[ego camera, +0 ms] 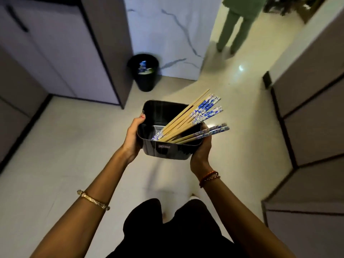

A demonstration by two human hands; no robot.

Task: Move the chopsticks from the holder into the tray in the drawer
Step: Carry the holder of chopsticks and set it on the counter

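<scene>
both hands (pixel 132 138) grip the holder (pixel 168 151), chopsticks (pixel 188 120) leaning right.

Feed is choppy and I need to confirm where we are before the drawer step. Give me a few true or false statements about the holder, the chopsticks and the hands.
1. Both hands grip the black holder, left hand on one side, right hand on the other. True.
2. The chopsticks lean toward the holder's right rim, blue-patterned ends sticking out. True.
3. The holder rests on a counter. False: it is held in the air above the floor.
4. An open drawer with a tray is in view. False: no open drawer or tray shows.
5. The holder is empty. False: the chopsticks are inside it.
6. A black bin stands on the floor ahead. True.
</scene>
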